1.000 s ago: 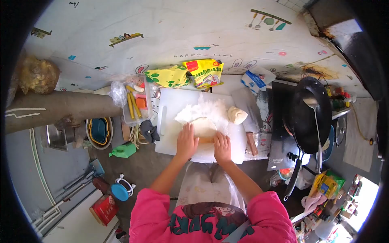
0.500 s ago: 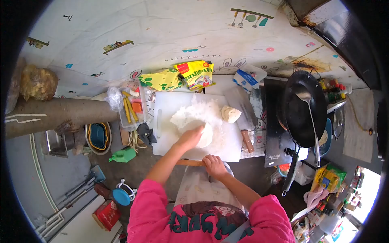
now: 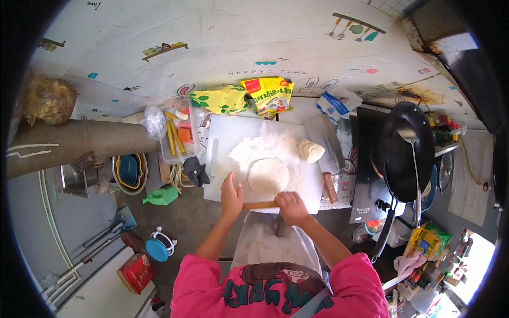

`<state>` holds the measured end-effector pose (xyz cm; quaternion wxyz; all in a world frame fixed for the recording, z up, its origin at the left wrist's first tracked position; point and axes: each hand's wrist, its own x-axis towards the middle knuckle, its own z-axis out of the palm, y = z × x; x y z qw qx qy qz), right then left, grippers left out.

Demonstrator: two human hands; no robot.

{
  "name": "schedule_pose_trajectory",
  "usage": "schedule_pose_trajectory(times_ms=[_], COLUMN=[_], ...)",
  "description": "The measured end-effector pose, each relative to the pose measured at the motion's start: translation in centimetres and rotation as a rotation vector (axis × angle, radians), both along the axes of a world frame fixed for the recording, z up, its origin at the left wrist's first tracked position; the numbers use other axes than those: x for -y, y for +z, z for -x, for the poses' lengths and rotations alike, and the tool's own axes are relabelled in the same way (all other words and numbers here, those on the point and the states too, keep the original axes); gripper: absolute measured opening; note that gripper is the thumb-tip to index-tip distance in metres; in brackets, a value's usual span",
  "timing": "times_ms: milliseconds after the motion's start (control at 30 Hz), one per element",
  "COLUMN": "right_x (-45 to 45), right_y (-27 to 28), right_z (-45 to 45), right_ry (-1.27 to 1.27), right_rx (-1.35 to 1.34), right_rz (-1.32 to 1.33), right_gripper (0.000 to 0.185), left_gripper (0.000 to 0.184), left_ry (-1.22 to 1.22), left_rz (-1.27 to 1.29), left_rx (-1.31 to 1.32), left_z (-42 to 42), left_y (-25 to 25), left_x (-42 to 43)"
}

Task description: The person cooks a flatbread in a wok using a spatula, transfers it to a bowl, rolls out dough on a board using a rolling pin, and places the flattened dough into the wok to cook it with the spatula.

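Observation:
A round flat sheet of dough (image 3: 269, 176) lies on the white cutting board (image 3: 218, 185), just below a patch of loose flour (image 3: 260, 146). The wooden rolling pin (image 3: 260, 205) crosses the board's near edge. My right hand (image 3: 293, 208) is wrapped round its right end. At its left end is my left hand (image 3: 231, 197), upright, with fingers extended and the thumb apart, the palm side against the pin. A lump of dough (image 3: 310, 151) rests at the board's right side, beside the cleaver (image 3: 324, 143).
Yellow packets (image 3: 269, 96) stand behind the board. A clear plastic box (image 3: 180, 139) is at the left, near a dark cloth (image 3: 195, 171). To the right, a black wok (image 3: 407, 153) with a ladle sits on the cooktop (image 3: 366, 204).
My left hand has let go of the dough sheet, which now lies flat, and moved down to the pin. My right hand keeps hold of the pin, now slightly higher over the board's edge.

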<state>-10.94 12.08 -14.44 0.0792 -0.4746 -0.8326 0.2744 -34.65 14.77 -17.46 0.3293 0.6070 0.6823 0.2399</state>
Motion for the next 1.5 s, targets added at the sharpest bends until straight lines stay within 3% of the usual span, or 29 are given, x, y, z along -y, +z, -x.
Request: schedule_pose_trajectory(times_ms=[67, 133, 333, 533, 700, 867, 1000, 1100, 1200, 1333, 1367, 1467, 1500], right_x=[-2.1, -3.9, -9.3, -15.8, -12.4, -5.1, -0.2, 0.0, -2.9, -6.8, -7.0, -5.9, -5.6], right_y=[-0.4, -1.8, -4.0, -4.2, -3.3, -2.1, -1.9, -2.3, -2.8, -2.2, -1.9, -2.4, -2.5], right_z=[-0.4, -0.5, 0.1, 0.8, 0.9, 2.0, 2.6, 2.5, 1.6, 0.5, 0.2, -0.7, -0.6], right_ry=[-0.063, -0.102, -0.218, -0.329, -0.206, -0.141, -0.224, -0.283, -0.302, -0.37, -0.392, -0.248, -0.251], right_rx=[0.011, 0.067, 0.312, 0.231, 0.349, 0.441, 0.217, 0.139, 0.032, -0.103, -0.115, 0.027, 0.024], right_rz=[0.034, -0.076, -0.175, -0.321, -0.011, 0.081, 0.139, 0.074, 0.025, -0.094, -0.123, -0.056, -0.125], right_gripper=[0.029, 0.031, 0.053, 0.053, 0.084, 0.089, 0.084, 0.086, 0.083, 0.072, 0.062, 0.053, 0.042], left_gripper=[0.053, 0.059, 0.069, 0.068, 0.071, 0.073, 0.075, 0.073, 0.068, 0.047, 0.034, 0.025, 0.019], left_ry=[-0.154, -0.222, -0.205, -0.152, -0.273, -0.352, -0.387, -0.411, -0.65, -0.599, -0.579, -0.712, -0.718], left_rz=[-0.083, -0.075, -0.086, -0.153, 0.0, -0.05, 0.032, -0.082, -0.252, -0.075, -0.126, -0.001, -0.039], left_rx=[-0.231, -0.354, -0.415, -0.475, -0.453, -0.399, -0.473, -0.41, -0.177, -0.016, 0.002, -0.037, -0.08], left_z=[-0.2, -1.3, -3.3, -4.0, -2.9, -1.0, -0.2, -0.2, -0.8, -2.2, -2.4, -2.4, -2.6], left_y=[2.1, 0.9, -0.9, -1.8, -0.8, -1.3, -0.1, 1.1, 1.1, 0.7, 0.3, 0.2, 0.5], left_x=[-1.1, -1.6, -6.0, -12.3, -9.3, -1.3, 2.5, 1.4, -3.3, -7.6, -8.1, -9.4, -9.4])
